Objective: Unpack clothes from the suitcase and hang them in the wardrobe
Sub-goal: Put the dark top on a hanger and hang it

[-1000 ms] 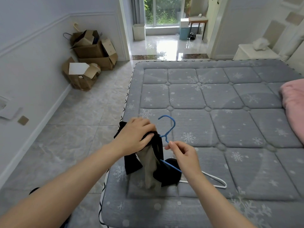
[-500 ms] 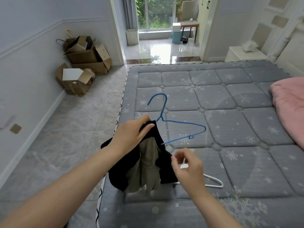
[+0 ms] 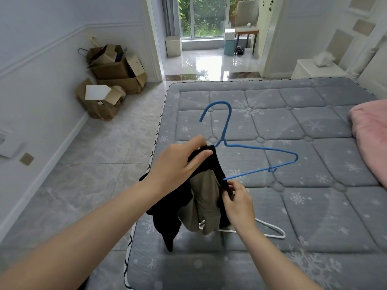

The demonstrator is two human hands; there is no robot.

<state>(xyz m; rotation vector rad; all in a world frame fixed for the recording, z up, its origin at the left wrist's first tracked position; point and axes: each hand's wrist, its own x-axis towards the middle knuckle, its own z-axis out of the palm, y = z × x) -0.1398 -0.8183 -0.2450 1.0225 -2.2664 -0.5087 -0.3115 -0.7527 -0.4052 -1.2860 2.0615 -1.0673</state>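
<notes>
A bare grey quilted mattress (image 3: pixel 272 126) fills the bedroom, cardboard boxes (image 3: pixel 111 80) against the left wall. The left hand (image 3: pixel 178 164) pinches the dark garment (image 3: pixel 201 201) at its top, likely keeping it draped on the blue hanger (image 3: pixel 259 148) above the bed. The right hand (image 3: pixel 238 199) nips its edge; a white hanger (image 3: pixel 272 229) lies beneath.

Before you: two wire hangers, one blue hanger (image 3: pixel 259 158) raised above the bed (image 3: pixel 314 126) and one white hanger (image 3: pixel 272 229) lying on it. One dark garment (image 3: pixel 167 210) with a tan lining. Two hands, your left hand (image 3: pixel 176 166) and right hand (image 3: pixel 238 199). One pink blanket (image 3: pixel 370 130). Three cardboard boxes (image 3: pixel 113 70) by the wall. One chair (image 3: pixel 246 24) beyond the doorway.
</notes>
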